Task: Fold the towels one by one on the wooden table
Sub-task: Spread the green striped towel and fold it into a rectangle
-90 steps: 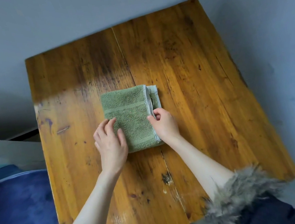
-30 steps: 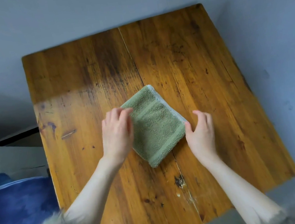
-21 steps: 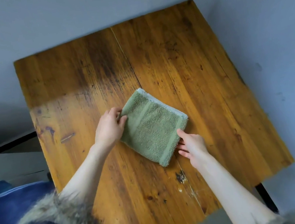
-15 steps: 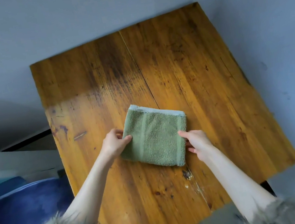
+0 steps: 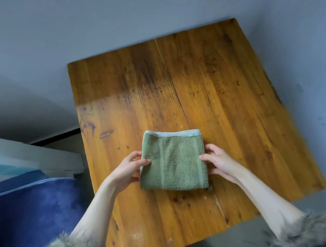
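Towel folded on table; blue cushion beside.

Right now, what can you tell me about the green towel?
The green towel is fluffy terry cloth, folded into a small, thick, squarish pad with a pale hem along its far edge. It sits on the wooden table, near the person. The left hand pinches its left edge and the right hand grips its right edge.
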Action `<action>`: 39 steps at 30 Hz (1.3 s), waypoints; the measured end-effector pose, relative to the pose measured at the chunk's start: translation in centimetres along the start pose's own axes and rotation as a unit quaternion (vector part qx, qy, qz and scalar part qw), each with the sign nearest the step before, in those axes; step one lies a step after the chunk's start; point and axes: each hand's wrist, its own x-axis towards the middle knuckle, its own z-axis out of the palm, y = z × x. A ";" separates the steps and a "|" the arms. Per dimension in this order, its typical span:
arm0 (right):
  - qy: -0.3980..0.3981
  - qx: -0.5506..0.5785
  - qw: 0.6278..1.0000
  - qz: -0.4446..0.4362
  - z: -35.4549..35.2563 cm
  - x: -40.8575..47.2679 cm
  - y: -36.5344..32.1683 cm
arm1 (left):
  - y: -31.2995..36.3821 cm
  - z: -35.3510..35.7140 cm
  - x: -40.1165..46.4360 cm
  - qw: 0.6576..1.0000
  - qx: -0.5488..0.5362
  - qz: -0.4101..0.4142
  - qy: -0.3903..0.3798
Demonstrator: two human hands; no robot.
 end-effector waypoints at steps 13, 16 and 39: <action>-0.141 -0.142 0.977 -0.078 3.7 -7.9 -2.3 | -8.6 1.8 -13.9 0.972 -0.210 0.044 0.095; -0.179 -0.193 0.960 -0.091 6.5 -9.5 -2.9 | -10.6 1.6 -17.1 0.961 -0.224 0.049 0.156; -0.382 -0.390 0.833 -0.089 48.7 -18.7 6.5 | -37.1 -16.4 -41.1 0.816 -0.418 0.082 0.391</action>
